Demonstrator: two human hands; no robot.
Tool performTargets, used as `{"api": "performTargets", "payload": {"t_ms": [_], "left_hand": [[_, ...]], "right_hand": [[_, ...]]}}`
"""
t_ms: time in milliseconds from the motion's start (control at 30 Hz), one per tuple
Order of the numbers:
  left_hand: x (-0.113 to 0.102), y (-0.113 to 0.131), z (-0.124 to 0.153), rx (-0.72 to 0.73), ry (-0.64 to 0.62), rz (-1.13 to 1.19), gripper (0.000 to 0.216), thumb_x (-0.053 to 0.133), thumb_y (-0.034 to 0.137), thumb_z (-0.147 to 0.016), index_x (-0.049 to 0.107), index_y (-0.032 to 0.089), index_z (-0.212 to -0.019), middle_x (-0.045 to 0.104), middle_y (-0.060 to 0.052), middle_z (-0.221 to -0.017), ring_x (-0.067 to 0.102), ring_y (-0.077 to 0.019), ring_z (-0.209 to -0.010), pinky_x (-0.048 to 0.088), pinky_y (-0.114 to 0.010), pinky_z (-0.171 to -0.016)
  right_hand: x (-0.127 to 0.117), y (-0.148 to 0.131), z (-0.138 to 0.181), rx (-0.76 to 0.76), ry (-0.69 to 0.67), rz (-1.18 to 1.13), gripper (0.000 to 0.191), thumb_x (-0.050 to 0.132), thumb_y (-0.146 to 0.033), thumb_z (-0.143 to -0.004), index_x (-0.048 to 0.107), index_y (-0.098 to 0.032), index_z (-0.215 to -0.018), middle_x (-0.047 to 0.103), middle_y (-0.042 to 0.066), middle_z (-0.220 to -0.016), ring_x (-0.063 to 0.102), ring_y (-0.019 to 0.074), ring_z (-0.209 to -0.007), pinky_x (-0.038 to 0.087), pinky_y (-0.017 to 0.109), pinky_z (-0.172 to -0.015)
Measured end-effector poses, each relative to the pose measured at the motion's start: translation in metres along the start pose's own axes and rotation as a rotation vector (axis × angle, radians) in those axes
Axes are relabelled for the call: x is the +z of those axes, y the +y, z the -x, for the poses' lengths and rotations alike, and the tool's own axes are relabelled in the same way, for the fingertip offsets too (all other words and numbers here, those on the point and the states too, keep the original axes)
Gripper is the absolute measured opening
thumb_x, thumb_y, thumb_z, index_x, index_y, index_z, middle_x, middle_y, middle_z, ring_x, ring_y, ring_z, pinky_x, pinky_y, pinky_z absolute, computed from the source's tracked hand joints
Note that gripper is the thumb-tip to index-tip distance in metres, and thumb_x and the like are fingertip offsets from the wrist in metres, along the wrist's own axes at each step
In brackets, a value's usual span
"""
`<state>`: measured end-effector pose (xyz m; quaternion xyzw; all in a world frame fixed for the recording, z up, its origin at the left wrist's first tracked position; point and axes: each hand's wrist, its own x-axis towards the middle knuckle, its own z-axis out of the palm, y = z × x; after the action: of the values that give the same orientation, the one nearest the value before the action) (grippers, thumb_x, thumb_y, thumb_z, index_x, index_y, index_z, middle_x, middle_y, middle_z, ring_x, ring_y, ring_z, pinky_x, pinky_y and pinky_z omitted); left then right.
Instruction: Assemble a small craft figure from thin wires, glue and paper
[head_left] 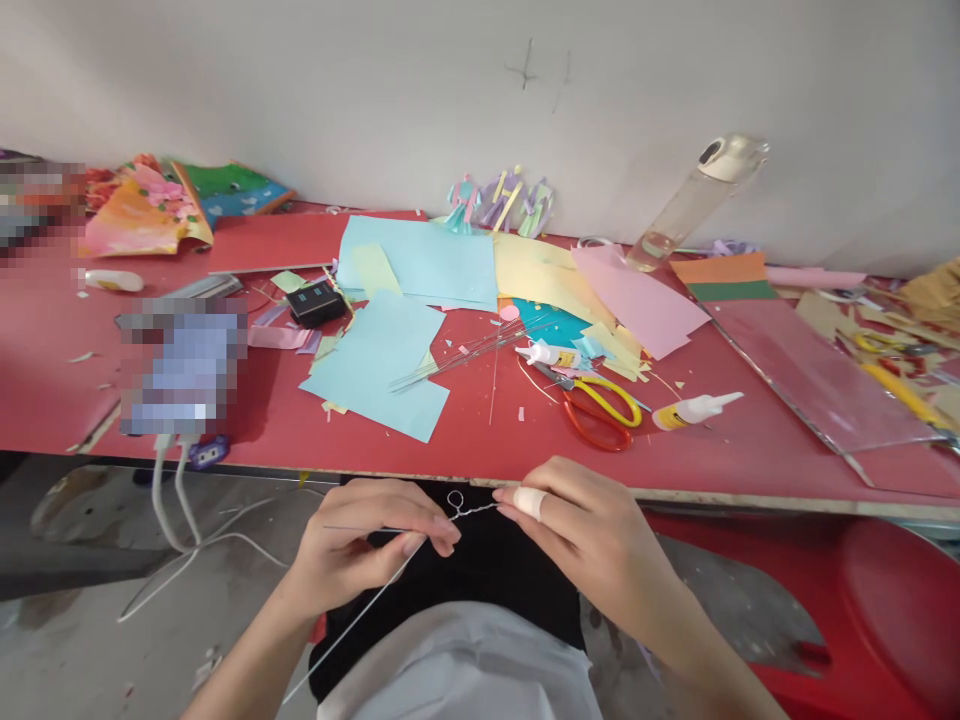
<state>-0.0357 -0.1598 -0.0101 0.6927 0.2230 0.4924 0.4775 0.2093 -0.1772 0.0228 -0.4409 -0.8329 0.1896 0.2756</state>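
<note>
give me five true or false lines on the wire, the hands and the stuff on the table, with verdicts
1. The left hand and the right hand both hold the wire.
True.

2. The fingers of the right hand are all bare.
False: a pale wrap goes around one of them.

3. A small loop shows in the wire, next to a twisted stretch.
True.

4. Both scissor handles are red.
False: the scissors have one red handle and one yellow.

5. The black box lies to the right of the scissors.
False: the black box lies to their left.
</note>
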Motion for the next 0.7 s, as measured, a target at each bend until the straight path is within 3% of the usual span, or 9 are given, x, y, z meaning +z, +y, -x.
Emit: {"api": "performTargets", "payload": {"t_ms": [200,300,433,700], "left_hand": [[-0.002,-0.003,-0.001,0.049,0.0,0.045,0.027,0.055,0.007,-0.094,0.074,0.018,-0.11,0.077,-0.009,-0.082,0.072,-0.0193,-0.07,0.058,-0.031,-0.064],[-0.005,-0.003,-0.002,0.068,-0.022,0.07,0.025,0.055,0.006,-0.094,0.074,0.014,-0.107,0.076,-0.01,-0.079,0.072,-0.0191,-0.069,0.058,-0.03,-0.063],[-0.01,-0.004,-0.004,-0.001,-0.072,0.115,0.025,0.054,0.007,-0.095,0.074,0.014,-0.107,0.075,-0.011,-0.079,0.072,-0.0201,-0.072,0.058,-0.031,-0.066],[-0.011,-0.007,0.0,-0.018,0.004,0.071,0.025,0.053,0.007,-0.095,0.074,0.015,-0.106,0.075,-0.011,-0.083,0.071,-0.0211,-0.079,0.058,-0.035,-0.073]], "right_hand": [[-0.006,-0.001,-0.003,-0.035,-0.144,-0.056,0.016,0.052,-0.015,-0.098,0.068,-0.018,-0.102,0.068,0.004,-0.085,0.062,0.0146,-0.076,0.047,0.027,-0.068],[-0.01,-0.001,-0.004,-0.096,-0.196,0.022,0.016,0.051,-0.012,-0.097,0.066,-0.018,-0.1,0.066,0.002,-0.08,0.059,0.0139,-0.071,0.044,0.027,-0.064],[-0.013,-0.001,-0.007,-0.135,-0.202,0.134,0.02,0.05,-0.015,-0.098,0.063,-0.017,-0.084,0.061,0.001,-0.07,0.053,0.0133,-0.062,0.039,0.028,-0.058],[-0.008,-0.001,-0.008,-0.066,-0.122,0.041,0.016,0.052,-0.018,-0.1,0.067,-0.018,-0.097,0.068,0.003,-0.08,0.064,0.014,-0.07,0.046,0.025,-0.063]]}}
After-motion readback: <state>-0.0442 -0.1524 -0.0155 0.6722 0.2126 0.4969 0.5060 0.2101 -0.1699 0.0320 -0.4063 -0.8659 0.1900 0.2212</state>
